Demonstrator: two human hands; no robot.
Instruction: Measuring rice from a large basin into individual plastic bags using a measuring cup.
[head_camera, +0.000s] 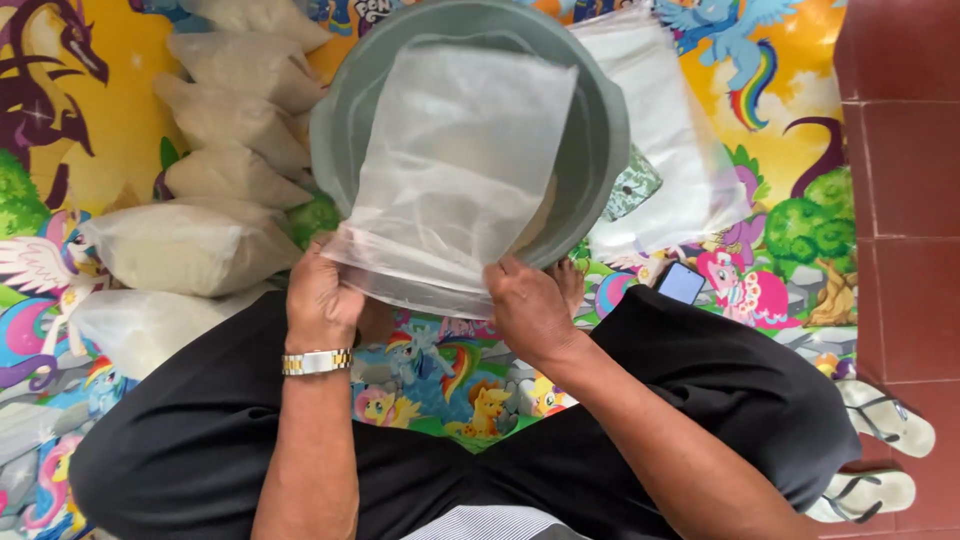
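Head view: left hand (322, 300) and right hand (530, 310) each pinch the near edge of an empty clear plastic bag (455, 170), held over a round grey plastic basin (600, 150). Step in hand, apparently: opening the bag's mouth, which calls for separating its layers. Filled bags (190, 245) lie left.

Both hands, left (322, 297) and right (528, 308), pinch closed, forearms extended.

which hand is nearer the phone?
Right. The right hand grips the plastic bag edge just left of the phone; the left hand holds the bag's far edge.
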